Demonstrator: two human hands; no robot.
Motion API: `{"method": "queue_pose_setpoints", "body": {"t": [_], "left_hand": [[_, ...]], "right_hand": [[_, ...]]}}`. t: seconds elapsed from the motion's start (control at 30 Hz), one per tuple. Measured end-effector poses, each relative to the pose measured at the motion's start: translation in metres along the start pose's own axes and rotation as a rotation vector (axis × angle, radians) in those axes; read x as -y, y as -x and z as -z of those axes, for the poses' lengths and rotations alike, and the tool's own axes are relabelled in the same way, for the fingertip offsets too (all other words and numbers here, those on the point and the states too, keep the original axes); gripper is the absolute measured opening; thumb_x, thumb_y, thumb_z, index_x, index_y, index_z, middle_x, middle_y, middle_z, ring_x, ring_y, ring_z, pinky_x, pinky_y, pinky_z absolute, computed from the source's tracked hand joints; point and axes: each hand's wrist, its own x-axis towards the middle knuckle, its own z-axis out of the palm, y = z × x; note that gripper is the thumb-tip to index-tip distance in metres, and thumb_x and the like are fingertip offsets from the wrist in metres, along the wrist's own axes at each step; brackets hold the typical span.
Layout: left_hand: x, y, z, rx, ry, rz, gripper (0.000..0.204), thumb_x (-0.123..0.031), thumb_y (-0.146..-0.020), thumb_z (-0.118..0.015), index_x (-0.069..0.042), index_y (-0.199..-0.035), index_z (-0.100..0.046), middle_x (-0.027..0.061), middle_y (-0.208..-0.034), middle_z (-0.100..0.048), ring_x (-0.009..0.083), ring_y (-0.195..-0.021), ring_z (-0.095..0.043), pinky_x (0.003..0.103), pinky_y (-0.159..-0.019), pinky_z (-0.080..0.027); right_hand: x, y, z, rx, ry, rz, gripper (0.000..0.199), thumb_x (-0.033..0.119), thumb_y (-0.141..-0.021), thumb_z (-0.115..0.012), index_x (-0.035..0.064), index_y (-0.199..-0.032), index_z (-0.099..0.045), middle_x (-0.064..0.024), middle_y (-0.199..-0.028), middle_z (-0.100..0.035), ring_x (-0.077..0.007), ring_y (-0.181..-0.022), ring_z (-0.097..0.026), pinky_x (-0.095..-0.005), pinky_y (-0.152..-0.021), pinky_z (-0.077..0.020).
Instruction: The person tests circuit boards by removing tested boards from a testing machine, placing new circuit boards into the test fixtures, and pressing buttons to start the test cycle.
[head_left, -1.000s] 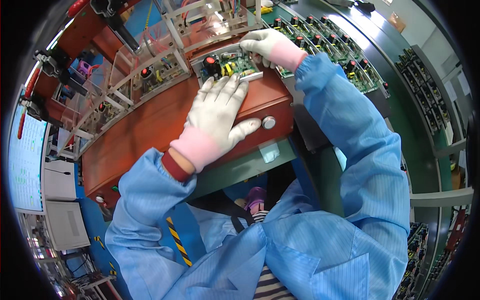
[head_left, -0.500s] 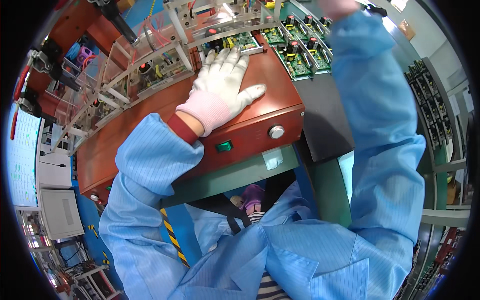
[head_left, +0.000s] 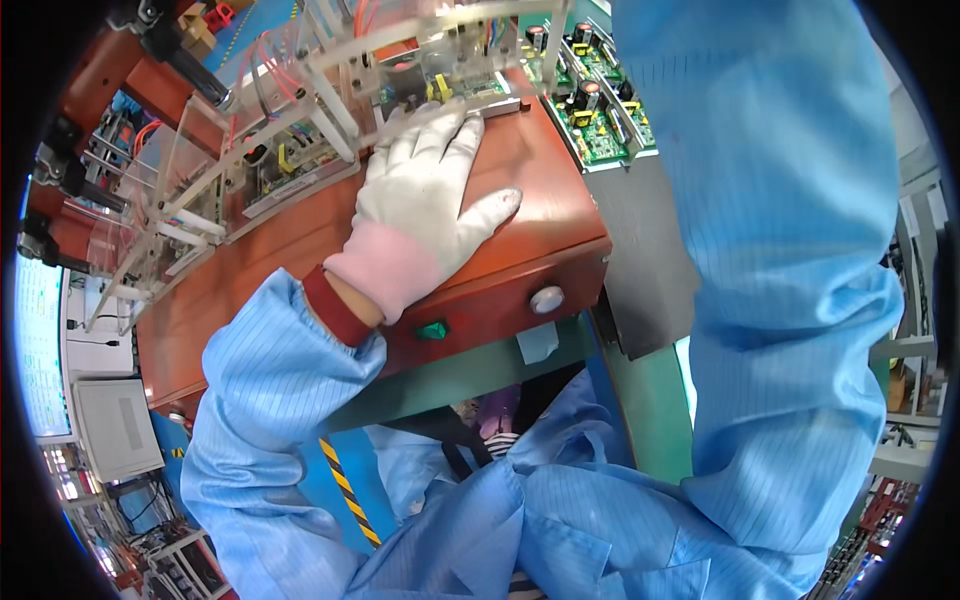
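Our left fingers (head_left: 464, 140): slightly apart | beyond them: green circuit board (head_left: 478, 86), yellow parts (head_left: 443, 87) | right fingers: we cannot tell

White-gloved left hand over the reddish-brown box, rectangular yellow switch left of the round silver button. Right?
Wrong colour: the head view shows a green rectangular switch. It does sit left of the round silver button, and the white-gloved left hand is over the reddish-brown box.

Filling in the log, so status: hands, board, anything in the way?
Left hand spread over red box, fingertips at near edge of board. Right hand out of view. Clear frame partly covers board.
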Motion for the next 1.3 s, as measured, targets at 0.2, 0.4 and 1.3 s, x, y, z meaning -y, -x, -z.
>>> {"method": "queue_pose_setpoints", "body": {"t": [0.2,0.4,1.3], "left_hand": [[-0.034,0.000,-0.008,-0.076,0.139,-0.200,0.070,-0.048,-0.094,-0.061,0.002,-0.143,-0.055,0.0216,-0.150,-0.052,0.0401,-0.140,-0.046,0.051,-0.122,-0.029],[-0.029,0.005,-0.002,-0.046,0.115,-0.163,0.069,-0.042,-0.091,-0.066,0.003,-0.142,-0.055,0.0226,-0.149,-0.052,0.0401,-0.141,-0.046,0.052,-0.123,-0.028],[-0.036,-0.001,0.006,-0.025,0.128,-0.131,0.066,-0.037,-0.089,-0.069,0.003,-0.139,-0.057,0.0225,-0.148,-0.054,0.0384,-0.140,-0.048,0.053,-0.124,-0.027]], "right_hand": [[-0.075,0.021,0.097,-0.066,0.065,-0.127,0.048,0.047,-0.108,-0.045,0.0124,-0.138,-0.060,-0.0166,-0.141,-0.059,-0.0334,-0.119,-0.067,-0.0485,-0.107,-0.0520],[-0.109,-0.009,0.109,0.035,-0.013,-0.167,0.048,0.046,-0.109,-0.046,0.0135,-0.142,-0.058,-0.0185,-0.143,-0.059,-0.0358,-0.122,-0.067,-0.0461,-0.110,-0.0521],[-0.121,-0.014,0.108,0.296,-0.659,-0.407,0.052,0.042,-0.110,-0.042,0.0145,-0.154,-0.044,-0.0147,-0.152,-0.052,-0.0321,-0.137,-0.055,-0.0471,-0.117,-0.0445]]}}
